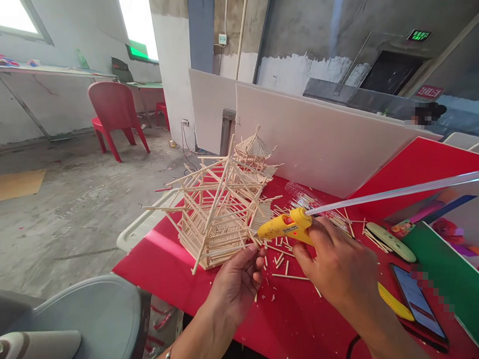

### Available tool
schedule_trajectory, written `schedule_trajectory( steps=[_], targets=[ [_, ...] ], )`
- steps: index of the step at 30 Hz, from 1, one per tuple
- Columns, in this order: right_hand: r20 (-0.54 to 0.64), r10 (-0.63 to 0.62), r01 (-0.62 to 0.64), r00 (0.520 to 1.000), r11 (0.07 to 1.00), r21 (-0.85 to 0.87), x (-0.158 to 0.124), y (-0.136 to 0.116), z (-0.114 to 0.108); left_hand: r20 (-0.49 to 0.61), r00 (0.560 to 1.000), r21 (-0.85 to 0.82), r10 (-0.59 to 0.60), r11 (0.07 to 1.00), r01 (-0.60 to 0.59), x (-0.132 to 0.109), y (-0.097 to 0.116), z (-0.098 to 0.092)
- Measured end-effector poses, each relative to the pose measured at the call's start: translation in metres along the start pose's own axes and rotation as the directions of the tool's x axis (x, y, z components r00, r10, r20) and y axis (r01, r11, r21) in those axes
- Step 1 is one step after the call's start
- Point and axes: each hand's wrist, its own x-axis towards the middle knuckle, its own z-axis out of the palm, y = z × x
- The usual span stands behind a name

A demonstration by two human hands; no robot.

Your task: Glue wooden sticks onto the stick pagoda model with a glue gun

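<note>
My right hand [339,256] is wrapped round a yellow hot glue gun [287,226] with a long clear glue stick [400,189] sticking out of its back. The gun's nozzle points left, close to the fingertips of my left hand [240,276]. That hand pinches a short wooden stick [256,244] beside the lower right corner of a pavilion model [218,215] built from thin sticks. The model has an open frame roof and a floor of closely laid sticks. Behind it stands a tiered stick tower [254,148] with a pointed roof.
Loose stick pieces [279,259] are strewn over the red table [289,322]. On the right lie a phone [419,298], a yellow cutter [394,301] and a green case [390,241]. White boards [323,140] stand behind. A grey round stool [97,316] is at lower left.
</note>
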Motion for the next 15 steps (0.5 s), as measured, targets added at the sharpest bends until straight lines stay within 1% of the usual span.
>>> schedule_trajectory(
  steps=[7,13,15],
  targets=[
    [0.018,0.006,-0.006,1.0,1.0,0.01,0.0006,-0.0009,0.0016,-0.013,1.0,-0.023,-0.006,1.0,0.006,0.0015,-0.0011,0.0004],
    [-0.021,-0.009,0.009,1.0,1.0,-0.017,0.0003,-0.0006,0.0001,0.0,1.0,-0.063,-0.009,0.998,0.009,0.0036,-0.0022,0.0],
    [-0.018,-0.012,0.012,1.0,1.0,-0.02,-0.0002,-0.0001,-0.0005,0.002,1.0,-0.079,-0.014,0.997,0.014,0.0032,-0.0022,0.0004]
  ],
)
